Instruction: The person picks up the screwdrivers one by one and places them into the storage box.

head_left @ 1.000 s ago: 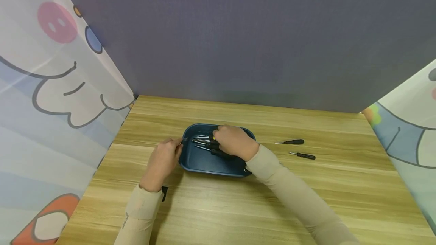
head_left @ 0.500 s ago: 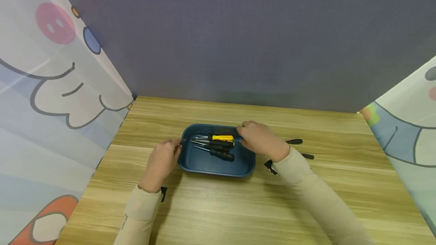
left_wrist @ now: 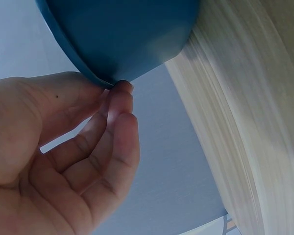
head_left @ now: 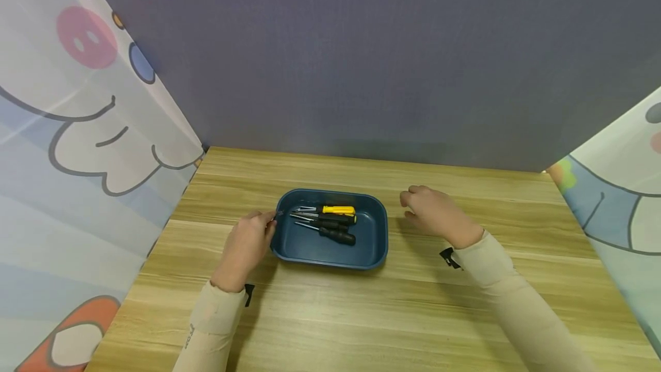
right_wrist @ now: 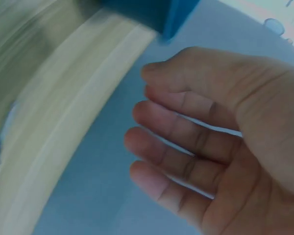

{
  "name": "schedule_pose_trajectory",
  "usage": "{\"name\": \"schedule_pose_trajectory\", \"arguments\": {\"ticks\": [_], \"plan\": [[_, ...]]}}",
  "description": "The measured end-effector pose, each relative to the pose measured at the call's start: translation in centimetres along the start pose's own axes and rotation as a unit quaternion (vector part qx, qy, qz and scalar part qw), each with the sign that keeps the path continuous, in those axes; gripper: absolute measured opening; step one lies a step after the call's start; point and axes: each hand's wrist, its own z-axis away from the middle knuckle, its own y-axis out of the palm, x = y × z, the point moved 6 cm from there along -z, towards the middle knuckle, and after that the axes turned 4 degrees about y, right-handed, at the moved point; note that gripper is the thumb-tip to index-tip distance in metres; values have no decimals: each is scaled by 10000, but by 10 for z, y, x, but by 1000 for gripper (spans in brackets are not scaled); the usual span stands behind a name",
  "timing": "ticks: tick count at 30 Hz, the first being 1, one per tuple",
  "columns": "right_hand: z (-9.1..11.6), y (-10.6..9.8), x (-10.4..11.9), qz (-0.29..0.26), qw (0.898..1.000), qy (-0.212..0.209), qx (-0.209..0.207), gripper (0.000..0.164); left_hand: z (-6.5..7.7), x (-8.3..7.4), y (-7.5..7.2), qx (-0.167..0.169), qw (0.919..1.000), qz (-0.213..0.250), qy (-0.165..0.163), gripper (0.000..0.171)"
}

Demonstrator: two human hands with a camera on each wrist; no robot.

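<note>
A dark blue tray (head_left: 304, 247) stands on the wooden table. Inside lie a yellow-handled screwdriver (head_left: 338, 210) and several black-handled ones, with a black-handled screwdriver (head_left: 338, 236) nearest the front. My left hand (head_left: 247, 248) pinches the tray's left rim between thumb and fingertips, as the left wrist view confirms at the blue rim (left_wrist: 73, 58). To the right of the tray, my right hand (head_left: 439, 215) is in the air above the table. It holds nothing; its fingers (right_wrist: 161, 139) are spread and slightly bent in the right wrist view.
The wooden table (head_left: 330, 314) extends around the tray. Behind it rises a grey-purple panel (head_left: 361, 62). Cartoon-printed cloth (head_left: 57, 205) hangs at both sides. The area where two screwdrivers lay earlier is covered by my right hand and forearm.
My right hand has left the tray and travelled right, uncovering the screwdriver handles inside and covering the two screwdrivers on the table. The left hand keeps its place on the rim.
</note>
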Motion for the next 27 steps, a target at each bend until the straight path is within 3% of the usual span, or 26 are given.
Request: {"name": "schedule_pose_trajectory", "arguments": {"ticks": [7, 14, 27], "plan": [[18, 8, -45, -447, 9987, 176, -141, 18, 0, -1, -1, 62, 10000, -25, -2, 20], [34, 22, -80, -537, 9982, 269, -74, 15, -1, -1, 0, 76, 10000, -11, -2, 20], [39, 41, -100, -727, 9959, 499, 199, 16, 1, -2, -1, 70, 10000, 0, -15, 20]]}}
